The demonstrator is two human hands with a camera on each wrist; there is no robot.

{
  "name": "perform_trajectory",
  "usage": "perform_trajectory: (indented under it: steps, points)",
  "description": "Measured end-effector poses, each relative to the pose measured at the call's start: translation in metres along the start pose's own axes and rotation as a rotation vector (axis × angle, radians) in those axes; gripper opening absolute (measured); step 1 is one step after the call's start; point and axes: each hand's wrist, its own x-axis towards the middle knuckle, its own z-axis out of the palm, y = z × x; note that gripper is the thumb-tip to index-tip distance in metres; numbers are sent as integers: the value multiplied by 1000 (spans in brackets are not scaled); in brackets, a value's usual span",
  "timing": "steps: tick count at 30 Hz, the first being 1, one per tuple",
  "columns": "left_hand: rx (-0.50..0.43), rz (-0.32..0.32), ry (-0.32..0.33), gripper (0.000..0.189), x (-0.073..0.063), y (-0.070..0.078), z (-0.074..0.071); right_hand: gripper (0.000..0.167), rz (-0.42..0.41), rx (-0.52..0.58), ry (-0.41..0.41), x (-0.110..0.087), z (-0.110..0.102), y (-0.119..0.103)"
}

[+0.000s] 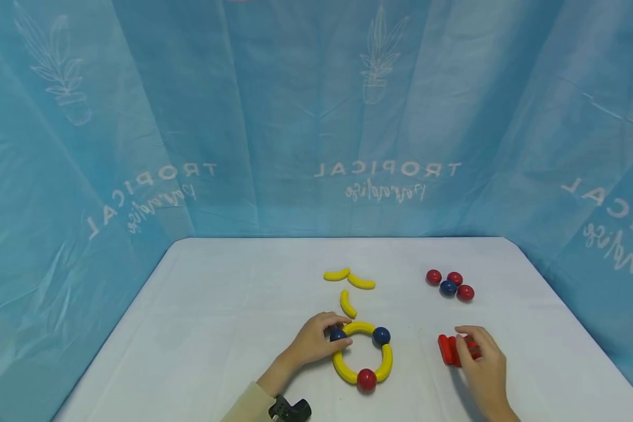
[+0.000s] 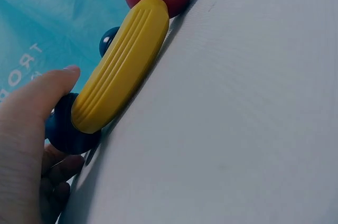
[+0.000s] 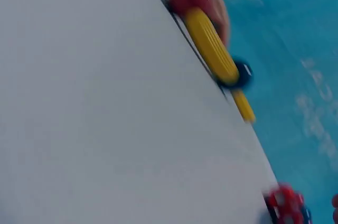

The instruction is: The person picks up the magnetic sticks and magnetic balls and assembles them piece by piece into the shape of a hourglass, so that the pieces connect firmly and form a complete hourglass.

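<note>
A ring lies on the white table, made of three curved yellow sticks (image 1: 344, 370), two blue balls (image 1: 381, 336) and a red ball (image 1: 366, 380). My left hand (image 1: 312, 340) holds the ring's left blue ball (image 2: 71, 129) between thumb and fingers; in the left wrist view a ribbed yellow stick (image 2: 124, 65) joins it to the red ball. My right hand (image 1: 484, 366) hovers at a row of short red sticks (image 1: 445, 350), thumb and fingers apart and loosely bent. It hides part of that row. The right wrist view is blurred and barely catches this hand.
Three loose curved yellow sticks (image 1: 361, 282) lie beyond the ring. Farther back on the right is a cluster of three red balls (image 1: 465, 293) and one blue ball (image 1: 448, 288). A blue printed curtain (image 1: 295, 117) surrounds the white table (image 1: 216, 305).
</note>
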Motion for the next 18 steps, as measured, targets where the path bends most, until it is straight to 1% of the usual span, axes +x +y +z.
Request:
perform_trajectory:
  steps: [2, 4, 6, 10, 15, 18]
  points:
    - [0, 2, -4, 41, 0, 0, 0, 16, 69, -86, 7, 8, -11, 13]
    - [-17, 2, -6, 42, 0, 0, -1, 19, 138, -165, -30, 15, -20, 24]
    - [-30, 2, -2, 41, 0, 0, -1, 22, 181, -199, -75, 19, -25, 36]
    - [-52, -15, 17, 33, 0, -1, -1, 25, 203, -216, -130, 24, -29, 53]
    - [-92, -36, 11, 27, 1, -2, 1, 29, 237, -234, -139, 25, -31, 62]
    - [-103, -39, 6, 27, 1, -3, 0, 32, 231, -233, -144, 27, -32, 64]
